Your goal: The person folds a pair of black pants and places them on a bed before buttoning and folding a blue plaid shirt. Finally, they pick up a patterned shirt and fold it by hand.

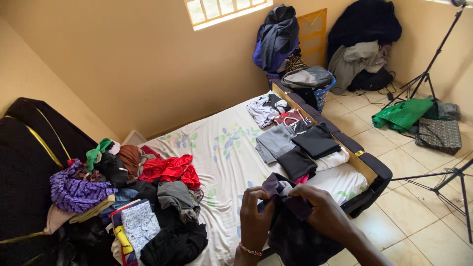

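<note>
Both the left hand (255,213) and the right hand (318,209) pinch a dark garment (290,231) above the bed's (231,148) near edge. Bare sheet lies ahead, between clothes heap (128,197) and folded stack (300,143).

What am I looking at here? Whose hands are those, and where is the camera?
The camera sits on a person's head and looks down, so you see their own two hands. The left hand, with a beaded bracelet, and the right hand both grip a dark purple-edged garment. In front is a bed with a flowered sheet. On its left lies a jumbled heap of clothes, among them a red cloth. On its right are folded clothes. A tripod stands on the tiled floor.
</note>
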